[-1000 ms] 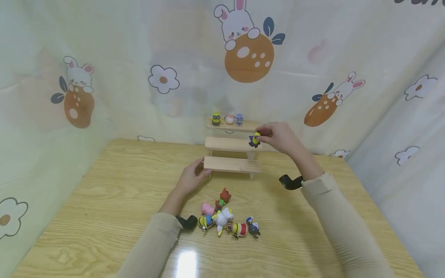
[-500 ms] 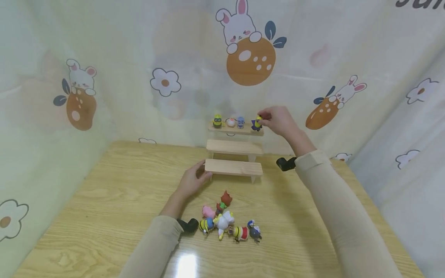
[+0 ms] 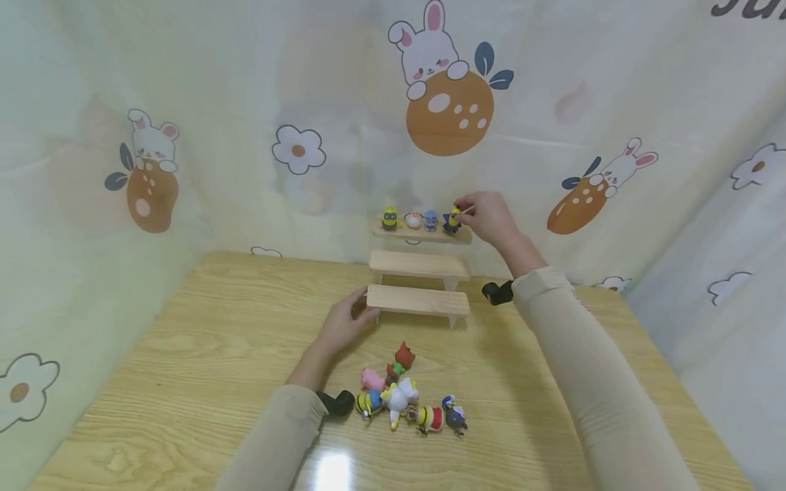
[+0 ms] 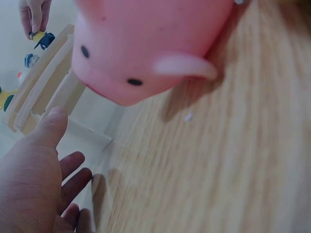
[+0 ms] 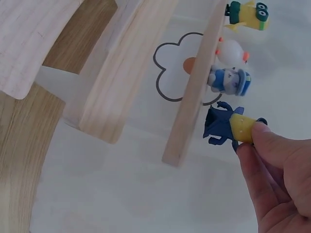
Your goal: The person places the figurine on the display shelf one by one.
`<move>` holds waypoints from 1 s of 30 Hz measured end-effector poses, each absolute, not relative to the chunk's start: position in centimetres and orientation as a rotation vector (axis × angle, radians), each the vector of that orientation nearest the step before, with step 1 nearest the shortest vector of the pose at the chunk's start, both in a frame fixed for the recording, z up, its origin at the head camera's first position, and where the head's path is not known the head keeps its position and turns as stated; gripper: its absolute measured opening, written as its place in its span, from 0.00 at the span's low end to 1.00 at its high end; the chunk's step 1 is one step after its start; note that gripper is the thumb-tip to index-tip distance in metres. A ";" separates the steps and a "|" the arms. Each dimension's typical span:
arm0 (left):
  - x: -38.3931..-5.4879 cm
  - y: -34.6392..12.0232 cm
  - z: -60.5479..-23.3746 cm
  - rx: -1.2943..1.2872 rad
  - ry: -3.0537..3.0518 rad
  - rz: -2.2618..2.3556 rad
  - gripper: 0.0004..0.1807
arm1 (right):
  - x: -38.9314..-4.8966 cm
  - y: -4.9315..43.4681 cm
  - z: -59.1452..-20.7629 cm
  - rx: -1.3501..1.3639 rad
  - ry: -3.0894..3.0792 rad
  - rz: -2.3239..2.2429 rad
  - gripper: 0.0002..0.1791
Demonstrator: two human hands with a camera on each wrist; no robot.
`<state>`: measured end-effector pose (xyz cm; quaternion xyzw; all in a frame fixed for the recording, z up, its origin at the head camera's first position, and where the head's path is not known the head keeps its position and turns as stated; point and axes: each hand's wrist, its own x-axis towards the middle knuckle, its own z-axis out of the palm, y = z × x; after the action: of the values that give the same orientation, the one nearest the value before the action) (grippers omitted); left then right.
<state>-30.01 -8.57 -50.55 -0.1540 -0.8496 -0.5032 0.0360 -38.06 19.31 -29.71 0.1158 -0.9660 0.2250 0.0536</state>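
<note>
My right hand [image 3: 491, 217] pinches a small yellow-and-dark-blue toy figurine [image 5: 231, 127] by its head between thumb and fingers. In the right wrist view its dark base is right at the top board of the stepped wooden stand [image 3: 417, 300], near the board's right end. On that board stand a yellow-and-green goggled figurine [image 5: 248, 15], a round white figurine [image 5: 231, 52] and a blue-hatted figurine [image 5: 228, 81]. My left hand [image 3: 345, 324] is at the left end of the lowest step, thumb by its front edge and fingers loosely bent.
Several figurines lie in front of the stand: a pink pig [image 3: 372, 379], a red-brown one [image 3: 404, 357], a white one [image 3: 400, 395], a yellow-and-blue one [image 3: 369, 402], a yellow-and-red one [image 3: 430, 418] and a dark one [image 3: 455, 417]. A patterned curtain [image 3: 344, 88] hangs behind the table.
My right hand has raised the yellow-and-dark-blue figurine from beside the middle step to the top board's right end, then brought it slightly closer to the blue-hatted figurine. The left hand stays by the stand.
</note>
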 end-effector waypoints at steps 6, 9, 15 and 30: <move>-29.8 -8.5 -50.3 -0.462 -2.614 -1.542 0.35 | -38.1 19.2 -29.9 0.364 -2.922 0.693 0.17; -29.8 -8.5 -50.3 -0.464 -2.617 -1.540 0.35 | -38.1 19.0 -29.9 0.364 -2.927 0.692 0.17; -29.7 -8.5 -50.3 -0.485 -2.605 -1.535 0.34 | -38.3 18.7 -30.1 0.391 -2.932 0.662 0.18; -29.6 -8.6 -50.4 -0.482 -2.610 -1.527 0.35 | -37.9 18.7 -30.3 0.350 -2.962 0.654 0.18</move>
<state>-29.64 -8.58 -50.37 -0.1574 -0.8517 -0.4983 0.0396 -37.88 18.73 -30.26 0.1144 -0.9691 0.2141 0.0440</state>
